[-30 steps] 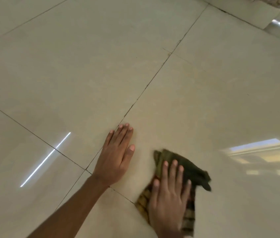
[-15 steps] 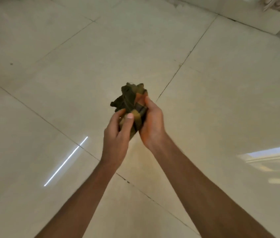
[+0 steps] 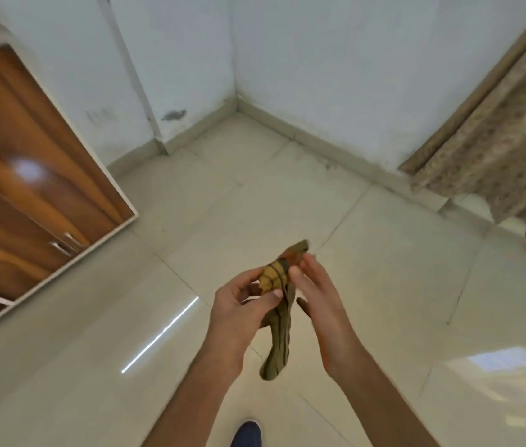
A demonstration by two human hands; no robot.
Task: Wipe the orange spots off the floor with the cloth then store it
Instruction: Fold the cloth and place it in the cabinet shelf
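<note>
I record the striped cloth (image 3: 279,321) held in the air above the tiled floor (image 3: 384,253), between both hands, with its lower end hanging free. The left hand (image 3: 239,308) pinches the bunched upper part between thumb and curled fingers (image 3: 248,280). The right hand (image 3: 319,301) lies nearly straight, its fingertips touching the cloth's top, and a wooden cabinet (image 3: 29,188) stands well apart at left.

Wooden cabinet (image 3: 29,188) left, patterned curtain (image 3: 497,150) right, shoe (image 3: 247,435) below.

Open tiled floor (image 3: 384,269) ahead, wooden cabinet (image 3: 29,188) closing off the left, curtain (image 3: 497,156) far right, walls (image 3: 319,75) beyond
</note>
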